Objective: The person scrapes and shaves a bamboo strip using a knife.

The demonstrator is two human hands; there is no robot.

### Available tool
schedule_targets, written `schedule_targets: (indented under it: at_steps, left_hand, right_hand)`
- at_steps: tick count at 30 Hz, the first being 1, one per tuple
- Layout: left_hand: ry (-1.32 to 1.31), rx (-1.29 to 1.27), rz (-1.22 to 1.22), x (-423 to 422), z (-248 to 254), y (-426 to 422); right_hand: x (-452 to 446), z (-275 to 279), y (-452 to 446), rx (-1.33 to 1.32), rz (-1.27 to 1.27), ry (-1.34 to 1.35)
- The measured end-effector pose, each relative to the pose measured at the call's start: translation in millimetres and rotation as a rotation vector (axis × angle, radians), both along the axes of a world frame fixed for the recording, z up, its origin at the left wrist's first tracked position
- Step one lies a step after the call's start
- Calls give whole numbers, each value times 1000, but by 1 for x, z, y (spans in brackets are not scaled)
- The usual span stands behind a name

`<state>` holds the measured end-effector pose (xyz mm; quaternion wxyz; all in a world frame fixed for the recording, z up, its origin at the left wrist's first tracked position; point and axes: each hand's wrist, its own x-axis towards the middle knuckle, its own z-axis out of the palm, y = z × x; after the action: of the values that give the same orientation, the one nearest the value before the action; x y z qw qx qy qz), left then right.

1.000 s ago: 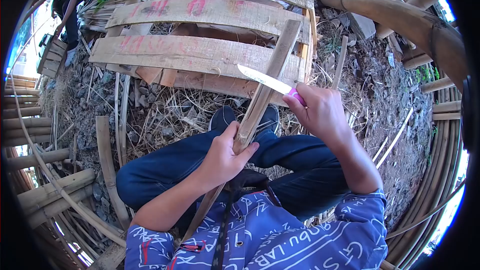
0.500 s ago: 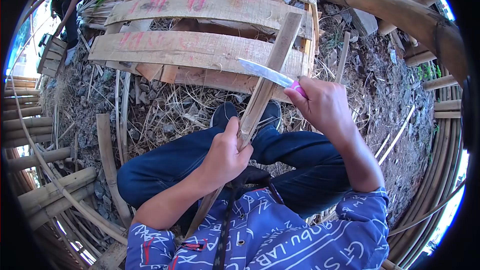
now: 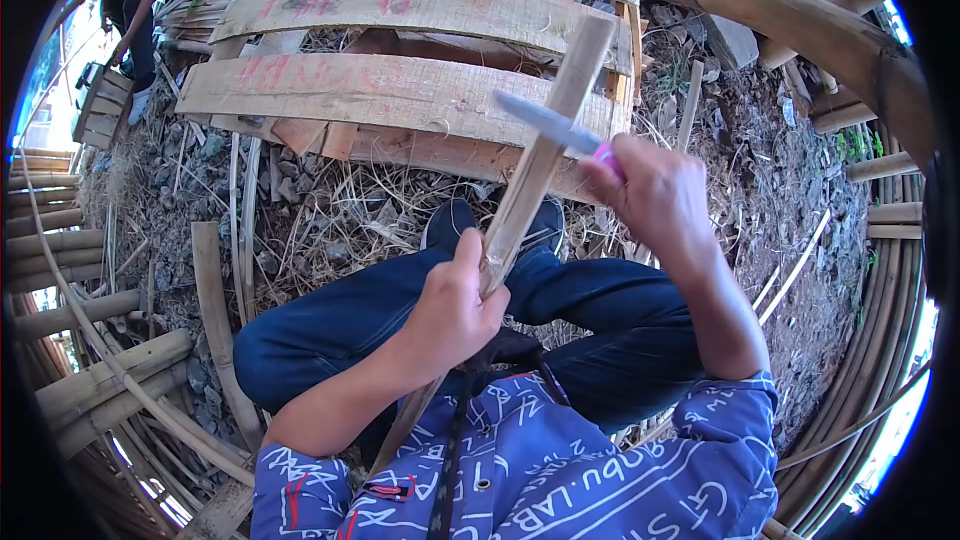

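My left hand [image 3: 458, 300] is closed around a long split bamboo strip [image 3: 534, 180], thumb pointing up along it. The strip slants from beside my body up and to the right, its far end over a slatted wooden pallet [image 3: 330, 95]. In my right hand [image 3: 655, 185] is a knife [image 3: 550, 125] with a pink handle, fingers wrapped round it. The knife's blade lies across the upper part of the strip, tip to the left, slightly blurred. Whether the edge bites into the bamboo I cannot tell.
Dry shavings and leaves [image 3: 330, 210] litter the ground before my shoes. Bamboo poles [image 3: 115, 380] are stacked at the left, and a thick bamboo pole [image 3: 790, 30] crosses the upper right. Another person [image 3: 135, 20] is at the far upper left, beside a wooden crate [image 3: 103, 107].
The knife and my right hand have shifted slightly right, and the blade is now blurred. The strip's far end has tipped a little up and right. My left hand keeps its grip.
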<state>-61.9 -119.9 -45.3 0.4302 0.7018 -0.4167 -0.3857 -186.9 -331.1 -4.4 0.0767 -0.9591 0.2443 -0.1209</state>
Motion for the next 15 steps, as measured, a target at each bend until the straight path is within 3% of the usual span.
schedule_targets:
  at_steps: [2, 15]
  left_hand:
    - [-10, -35, -25, -9, -3, 6]
    - [-17, 50, -31, -1, -2, 1]
  right_hand:
    - [-5, 0, -23, -31, -159, -37]
    - [2, -9, -36, -146, -130, -81]
